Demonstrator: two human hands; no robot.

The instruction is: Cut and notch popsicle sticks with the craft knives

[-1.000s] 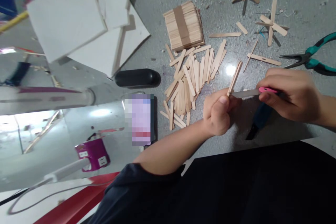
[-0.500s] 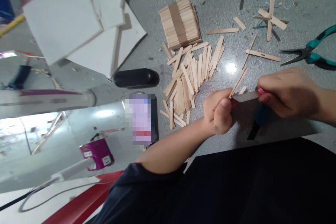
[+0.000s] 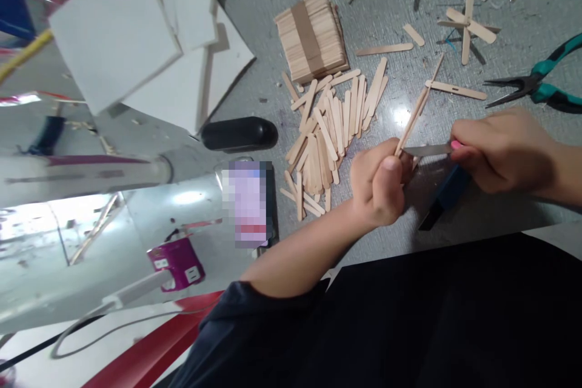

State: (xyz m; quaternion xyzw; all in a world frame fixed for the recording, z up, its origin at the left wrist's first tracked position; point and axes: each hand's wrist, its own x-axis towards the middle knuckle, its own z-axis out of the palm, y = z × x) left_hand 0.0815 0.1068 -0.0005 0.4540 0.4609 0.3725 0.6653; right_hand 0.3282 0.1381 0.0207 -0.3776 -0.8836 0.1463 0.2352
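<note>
Left hand [image 3: 377, 185]: pinching a wooden stick [image 3: 413, 120], tilted up and to the right, over the near desk [image 3: 500, 218].
Right hand [image 3: 498, 148]: closed around a pink-handled knife [image 3: 431, 150], blade touching the stick.
Loose sticks [image 3: 327, 133]: piled just left.
Pliers [image 3: 541, 88]: far right.

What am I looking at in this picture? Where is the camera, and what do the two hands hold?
The camera sits on a person's head and looks down at a grey table. The left hand pinches a thin wooden stick upright. The right hand holds a pink-handled knife, its blade tip touching the stick. On the table lie loose wooden sticks, a banded bundle of sticks, small stick crosses, green-handled pliers and white boards.
</note>
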